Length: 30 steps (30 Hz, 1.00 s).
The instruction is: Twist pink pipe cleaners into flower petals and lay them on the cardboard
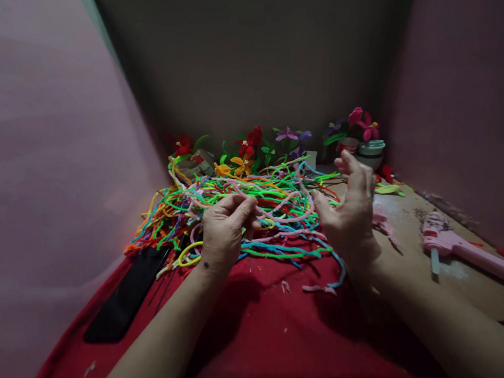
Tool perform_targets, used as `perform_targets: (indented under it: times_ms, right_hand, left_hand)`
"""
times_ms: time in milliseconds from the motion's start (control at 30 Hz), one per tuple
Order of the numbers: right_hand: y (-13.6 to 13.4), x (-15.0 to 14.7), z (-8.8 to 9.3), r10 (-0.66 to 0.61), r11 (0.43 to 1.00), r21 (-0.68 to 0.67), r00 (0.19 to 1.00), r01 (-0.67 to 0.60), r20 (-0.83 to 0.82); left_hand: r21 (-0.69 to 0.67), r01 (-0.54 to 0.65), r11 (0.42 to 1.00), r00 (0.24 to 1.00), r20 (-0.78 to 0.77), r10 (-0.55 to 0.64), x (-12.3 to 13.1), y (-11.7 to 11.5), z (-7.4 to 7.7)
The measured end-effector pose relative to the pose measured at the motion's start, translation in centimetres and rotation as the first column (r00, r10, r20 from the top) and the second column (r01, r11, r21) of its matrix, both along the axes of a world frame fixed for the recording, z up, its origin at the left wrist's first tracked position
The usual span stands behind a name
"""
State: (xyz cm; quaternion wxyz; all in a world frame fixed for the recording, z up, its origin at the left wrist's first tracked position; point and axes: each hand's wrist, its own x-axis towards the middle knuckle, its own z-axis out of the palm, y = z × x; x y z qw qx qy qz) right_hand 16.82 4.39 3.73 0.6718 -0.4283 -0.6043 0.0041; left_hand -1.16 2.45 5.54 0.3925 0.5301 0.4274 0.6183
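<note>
My left hand point(224, 229) is closed in a pinch, thumb against fingers. A pale pink pipe cleaner point(298, 218) runs out from this pinch and curves to the right over the pile. My right hand point(349, 213) is raised to the right of it, fingers and thumb apart, with nothing visible in it. Behind and beneath both hands spreads a tangled heap of pipe cleaners point(178, 210) in green, orange, blue, pink and yellow. Short pink scraps point(318, 289) lie in front of the heap.
A black phone point(127, 300) lies at left on the red cloth point(284, 351). At right, a pink glue gun point(473, 252) rests on a brown board point(414, 301). Pipe-cleaner flowers point(248, 145) and a pale jar point(371, 156) line the back. Pinkish walls point(54, 141) flank both sides.
</note>
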Motion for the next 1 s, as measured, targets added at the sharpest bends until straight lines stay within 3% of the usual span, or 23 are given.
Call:
perform_targets:
  times_ms: [33, 100, 167, 267, 367, 467, 600, 667, 867, 933, 1000]
  right_hand:
    - [-0.6, -0.2, 0.0, -0.014, 0.999, 0.054, 0.992, 0.007, 0.126]
    - [-1.6, -0.9, -0.1, 0.084, 0.987, 0.101, 0.941, -0.123, 0.327]
    - [-2.3, -1.7, -0.5, 0.231, 0.969, -0.004, 0.901, -0.247, 0.367]
    - [-2.6, -2.5, -1.2, 0.430, 0.898, -0.191, 0.882, -0.396, 0.192]
    - [-2.7, -2.8, -1.3, 0.550, 0.783, -0.315, 0.834, -0.537, -0.057]
    - [-2.9, -2.8, -0.9, 0.590, 0.639, -0.392, 0.749, -0.662, -0.302]
    - [-2.9, -2.9, -0.3, 0.584, 0.405, -0.376, 0.552, -0.833, -0.595]
    - [-2.8, -2.8, -0.3, 0.581, 0.342, -0.362, 0.498, -0.867, -0.644]
    - [-2.6, -2.8, -0.8, 0.589, 0.351, -0.362, 0.504, -0.864, -0.631]
    - [-2.6, -2.8, -0.9, 0.584, 0.405, -0.378, 0.554, -0.832, -0.593]
    - [-2.6, -2.9, -1.1, 0.580, 0.493, -0.397, 0.632, -0.774, -0.514]
  left_hand:
    - [-0.005, 0.005, 1.000, 1.000, 0.018, -0.005, 0.1, 0.0, -0.1]
    - [-0.006, 0.011, 1.000, 0.999, 0.047, -0.010, 0.3, -0.2, -0.2]
    - [-0.013, 0.030, 0.999, 0.998, 0.051, -0.029, 0.6, -0.4, -0.2]
    - [-0.048, 0.071, 0.996, 0.996, 0.050, -0.068, 1.0, -0.7, -0.2]
    - [-0.086, 0.115, 0.990, 0.992, 0.063, -0.110, 1.3, -1.0, -0.2]
    - [-0.105, 0.161, 0.981, 0.986, 0.050, -0.157, 1.3, -1.0, -0.3]
    - [-0.148, 0.190, 0.971, 0.981, 0.074, -0.181, 1.1, -0.8, -0.6]
    - [-0.189, 0.215, 0.958, 0.974, 0.109, -0.197, 1.1, -0.6, -0.8]
    - [-0.236, 0.268, 0.934, 0.961, 0.130, -0.243, 1.0, -0.1, -1.1]
    - [-0.225, 0.219, 0.949, 0.975, 0.081, -0.206, 0.3, -0.1, -0.4]
    - [-0.161, 0.103, 0.982, 0.994, 0.041, -0.097, -1.2, -0.3, 0.6]
